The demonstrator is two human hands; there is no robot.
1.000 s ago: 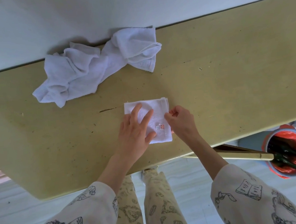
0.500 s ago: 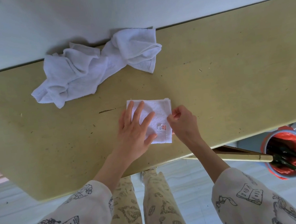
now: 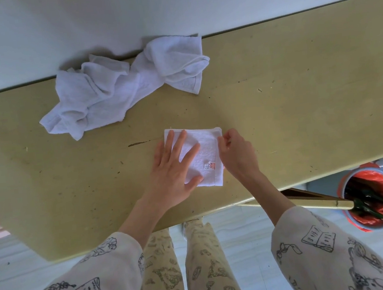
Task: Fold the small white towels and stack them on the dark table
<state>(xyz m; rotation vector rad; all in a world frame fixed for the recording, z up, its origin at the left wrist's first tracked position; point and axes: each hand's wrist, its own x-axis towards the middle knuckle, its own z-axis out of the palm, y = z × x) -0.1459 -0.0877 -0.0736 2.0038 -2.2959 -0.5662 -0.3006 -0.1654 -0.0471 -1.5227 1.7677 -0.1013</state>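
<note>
One towel (image 3: 206,154) is lying folded into a small square near the front edge of the yellowish bench (image 3: 299,100), and the person is fussing over it with both hands. The left hand (image 3: 173,168) is lying flat on it, fingers straight and spread, pressing the left half down. Over the last second that palm has been sliding a little further up the cloth, so the fingertips are now reaching almost to the far hem. The right hand (image 3: 237,153) has been creeping up the right edge too; its grip is closing on that edge, thumb and forefinger pinching the hem near the far right corner. The square itself has barely been shifting; the small red label (image 3: 212,165) is showing near the lower right.

I'd say this is smoothing and squaring up, not a fresh fold, so this towel is looking close to done. What is remaining is plain: the crumpled heap of white towels (image 3: 118,91) is sitting untouched at the back of the bench against the wall, well apart from the hands. No stack is existing yet. A red-lined bucket (image 3: 370,199) is standing on the floor to the right, below the bench's front edge.
</note>
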